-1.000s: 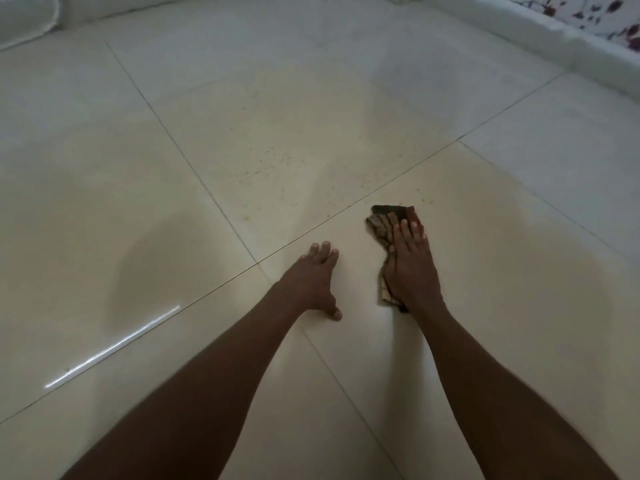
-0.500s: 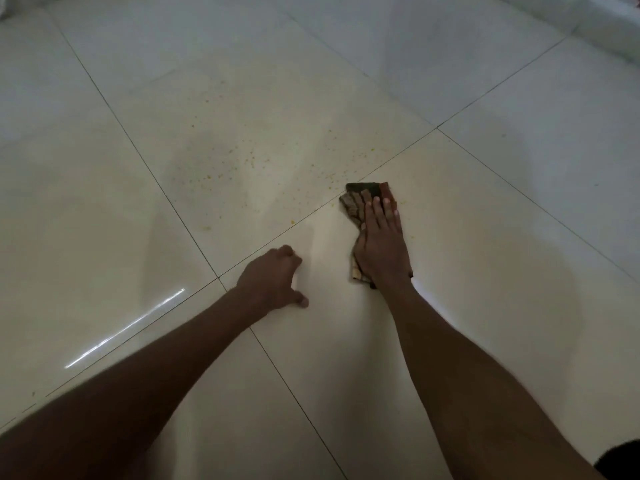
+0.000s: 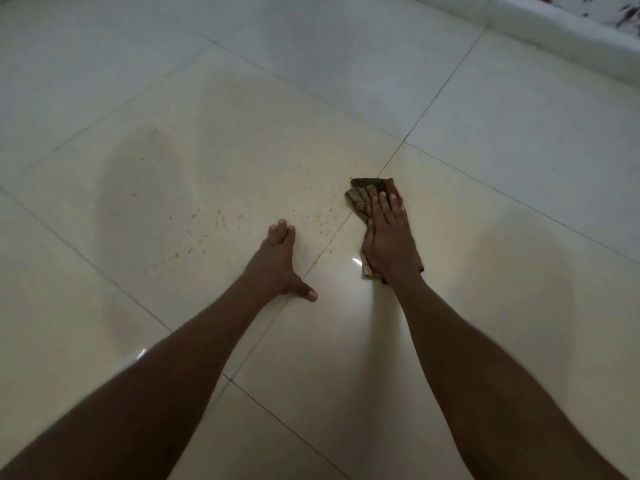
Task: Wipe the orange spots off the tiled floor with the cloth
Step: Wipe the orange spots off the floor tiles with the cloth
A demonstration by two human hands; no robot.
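A dark brown and tan striped cloth (image 3: 365, 195) lies flat on the cream tiled floor (image 3: 485, 306), across a grout line. My right hand (image 3: 389, 237) presses down on it, palm flat, fingers stretched forward over its middle. Small orange spots (image 3: 214, 223) are scattered over the tile to the left of the cloth, some right by its left edge. My left hand (image 3: 277, 265) rests flat on the floor among the nearest spots, fingers together, thumb out, holding nothing.
A white raised ledge or skirting (image 3: 554, 32) runs along the top right, with a flower-patterned surface beyond it. Grout lines cross the glossy tiles, which show glare patches near my arms.
The view has swung, so the spots now lie to the left of the cloth. My left hand went from curled to flat on the floor. My right hand stays pressed on the cloth.
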